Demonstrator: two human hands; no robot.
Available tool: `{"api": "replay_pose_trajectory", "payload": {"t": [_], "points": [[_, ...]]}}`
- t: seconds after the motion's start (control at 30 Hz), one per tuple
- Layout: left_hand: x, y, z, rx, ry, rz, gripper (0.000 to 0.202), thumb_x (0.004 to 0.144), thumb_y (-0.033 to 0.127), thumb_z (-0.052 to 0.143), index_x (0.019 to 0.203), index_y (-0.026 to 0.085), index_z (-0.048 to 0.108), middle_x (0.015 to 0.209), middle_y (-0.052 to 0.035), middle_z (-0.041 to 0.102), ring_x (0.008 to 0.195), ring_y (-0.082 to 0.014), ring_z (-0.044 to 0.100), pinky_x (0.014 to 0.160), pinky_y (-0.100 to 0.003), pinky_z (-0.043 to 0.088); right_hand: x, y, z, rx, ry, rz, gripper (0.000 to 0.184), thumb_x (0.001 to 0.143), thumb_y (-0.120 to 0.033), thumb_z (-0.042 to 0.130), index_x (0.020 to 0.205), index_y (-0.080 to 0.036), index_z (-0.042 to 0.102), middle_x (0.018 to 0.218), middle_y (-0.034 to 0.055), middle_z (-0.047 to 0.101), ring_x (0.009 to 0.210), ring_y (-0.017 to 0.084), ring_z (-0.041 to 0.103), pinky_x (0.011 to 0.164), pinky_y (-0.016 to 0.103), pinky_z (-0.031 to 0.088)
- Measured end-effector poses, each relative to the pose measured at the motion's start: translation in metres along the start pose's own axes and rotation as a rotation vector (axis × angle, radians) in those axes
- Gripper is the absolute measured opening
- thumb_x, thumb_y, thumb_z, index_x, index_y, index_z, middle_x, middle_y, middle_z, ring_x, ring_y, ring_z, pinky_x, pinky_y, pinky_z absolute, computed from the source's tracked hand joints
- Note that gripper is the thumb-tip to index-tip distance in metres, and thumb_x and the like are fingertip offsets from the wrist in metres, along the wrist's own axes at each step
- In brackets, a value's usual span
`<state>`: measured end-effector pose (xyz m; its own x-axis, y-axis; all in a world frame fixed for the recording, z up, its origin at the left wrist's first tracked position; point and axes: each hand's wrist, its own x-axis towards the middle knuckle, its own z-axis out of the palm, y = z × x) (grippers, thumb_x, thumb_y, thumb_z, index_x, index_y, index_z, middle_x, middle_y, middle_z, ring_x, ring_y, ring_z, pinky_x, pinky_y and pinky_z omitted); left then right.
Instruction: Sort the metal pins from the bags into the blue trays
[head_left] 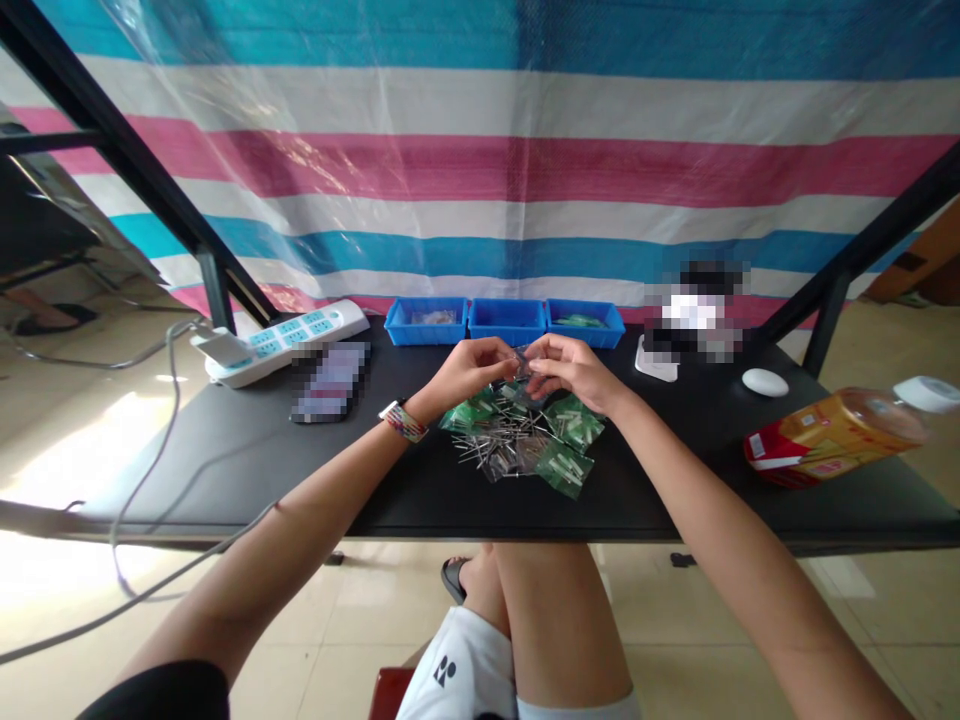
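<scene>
Both my hands meet over the middle of the black table (225, 450). My left hand (466, 368) and my right hand (571, 368) each pinch an edge of a small clear plastic bag (523, 362) held between them. Just below lies a pile of small green-tinted bags (564, 440) and loose thin metal pins (495, 448). What is inside the held bag is too small to make out. A beaded band sits on my left wrist (403, 421).
Three blue bins (507, 321) stand in a row behind my hands. A white power strip (289, 338) and a phone (330, 382) lie at left. A yellow bottle (836, 436) lies at right, near a white oval object (765, 382). A striped tarp hangs behind.
</scene>
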<state>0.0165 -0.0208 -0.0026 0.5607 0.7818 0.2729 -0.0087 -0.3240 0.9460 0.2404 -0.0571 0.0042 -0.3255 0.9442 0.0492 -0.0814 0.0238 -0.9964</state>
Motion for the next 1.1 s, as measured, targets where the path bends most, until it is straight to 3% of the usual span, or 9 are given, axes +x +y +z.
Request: {"api": "replay_pose_trajectory", "payload": {"t": [0.23, 0.33, 0.43, 0.6, 0.77, 0.87, 0.93, 1.0, 1.1], "points": [[-0.003, 0.003, 0.0, 0.139, 0.01, 0.015, 0.045, 0.09, 0.057, 0.077, 0.077, 0.015, 0.071, 0.07, -0.0034, 0.071, 0.067, -0.0139, 0.063, 0.066, -0.025, 0.048, 0.003, 0.01, 0.007, -0.037, 0.02, -0.041, 0.044, 0.072, -0.051, 0.093, 0.086, -0.021, 0.064, 0.079, 0.0003, 0.07, 0.066, 0.02, 0.072, 0.06, 0.035, 0.064], [-0.004, 0.005, 0.001, 0.161, -0.016, -0.026, 0.061, 0.097, 0.065, 0.062, 0.063, 0.015, 0.067, 0.061, -0.005, 0.068, 0.06, -0.0131, 0.06, 0.064, -0.026, 0.048, 0.005, 0.013, 0.01, -0.051, 0.091, -0.134, 0.045, 0.072, -0.053, 0.094, 0.085, -0.023, 0.064, 0.078, -0.0006, 0.069, 0.068, 0.02, 0.071, 0.065, 0.037, 0.065], [-0.003, 0.005, 0.002, 0.062, -0.047, -0.104, 0.07, 0.101, 0.07, 0.052, 0.066, 0.014, 0.073, 0.065, -0.0101, 0.073, 0.061, -0.0153, 0.066, 0.066, -0.027, 0.052, 0.007, 0.017, 0.012, -0.124, 0.159, -0.259, 0.042, 0.074, -0.055, 0.092, 0.084, -0.023, 0.067, 0.079, 0.0011, 0.071, 0.075, 0.022, 0.072, 0.075, 0.039, 0.064], [0.0, 0.002, -0.001, -0.054, 0.026, -0.132, 0.054, 0.091, 0.064, 0.069, 0.077, 0.013, 0.078, 0.077, -0.0116, 0.079, 0.066, -0.0167, 0.072, 0.064, -0.026, 0.054, 0.004, 0.016, 0.014, -0.267, 0.178, -0.43, 0.024, 0.084, -0.047, 0.085, 0.084, -0.024, 0.079, 0.1, 0.0083, 0.078, 0.098, 0.027, 0.074, 0.092, 0.044, 0.063], [0.003, -0.002, -0.005, -0.045, 0.085, -0.114, 0.04, 0.083, 0.054, 0.08, 0.083, 0.014, 0.078, 0.079, -0.0096, 0.079, 0.066, -0.0171, 0.073, 0.062, -0.026, 0.056, 0.001, 0.011, 0.013, -0.311, 0.222, -0.421, 0.017, 0.091, -0.034, 0.071, 0.099, -0.026, 0.083, 0.123, 0.0091, 0.079, 0.12, 0.03, 0.072, 0.101, 0.047, 0.061], [0.005, -0.008, -0.01, -0.028, 0.179, -0.093, 0.04, 0.083, 0.052, 0.08, 0.09, 0.013, 0.078, 0.085, -0.0112, 0.081, 0.066, -0.0172, 0.073, 0.06, -0.026, 0.056, 0.004, 0.011, 0.007, -0.285, 0.299, -0.374, 0.025, 0.087, -0.033, 0.071, 0.109, -0.023, 0.08, 0.121, 0.0097, 0.079, 0.112, 0.029, 0.074, 0.093, 0.044, 0.063], [0.008, -0.013, -0.017, -0.022, 0.29, -0.076, 0.041, 0.083, 0.051, 0.08, 0.096, 0.012, 0.079, 0.093, -0.0129, 0.082, 0.067, -0.0173, 0.074, 0.06, -0.026, 0.056, 0.006, 0.012, 0.0, -0.372, 0.317, -0.316, 0.021, 0.085, -0.033, 0.073, 0.101, -0.021, 0.08, 0.105, 0.009, 0.08, 0.097, 0.027, 0.075, 0.085, 0.041, 0.061], [0.01, -0.019, -0.027, -0.023, 0.441, -0.069, 0.042, 0.085, 0.048, 0.079, 0.105, 0.011, 0.079, 0.097, -0.0132, 0.082, 0.067, -0.0172, 0.075, 0.06, -0.025, 0.056, 0.006, 0.013, -0.007, -0.532, 0.255, -0.243, 0.014, 0.083, -0.033, 0.076, 0.088, -0.02, 0.079, 0.089, 0.0069, 0.078, 0.084, 0.025, 0.072, 0.077, 0.037, 0.058], [0.014, -0.024, -0.044, -0.03, 0.645, -0.077, 0.042, 0.088, 0.039, 0.077, 0.119, 0.012, 0.075, 0.102, -0.0128, 0.083, 0.067, -0.0163, 0.076, 0.06, -0.024, 0.056, 0.004, 0.015, -0.013, -0.758, 0.084, -0.176, 0.014, 0.078, -0.032, 0.083, 0.084, -0.02, 0.08, 0.081, 0.0048, 0.075, 0.074, 0.021, 0.067, 0.072, 0.034, 0.052]]}}
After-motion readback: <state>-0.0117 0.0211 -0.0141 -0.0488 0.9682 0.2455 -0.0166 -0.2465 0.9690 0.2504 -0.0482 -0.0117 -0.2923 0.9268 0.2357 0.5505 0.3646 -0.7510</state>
